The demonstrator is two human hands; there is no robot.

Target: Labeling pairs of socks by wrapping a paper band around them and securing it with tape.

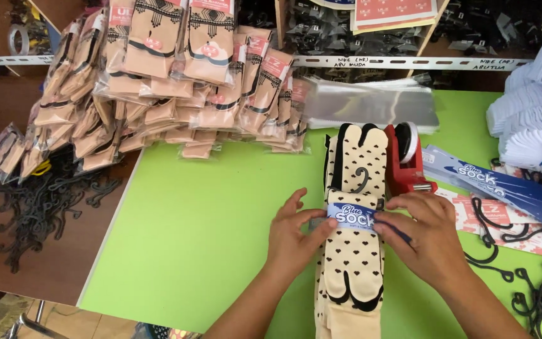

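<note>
Wrapping a blue paper band (352,216) around cream dotted socks (354,251) near the desk's (208,213) front edge: left hand (293,238) and right hand (425,235) pinch its ends. Closing it seems to call for the red tape dispenser (406,160).

Bright, even light falls from above on the green counter (208,207), leaving only soft, short shadows under the hands (296,235). Glare whitens the clear bags (371,103) and wrapped packs (177,69). The centre is sharp; the edges bow slightly, and the lower left corner is dim and blurred.
</note>
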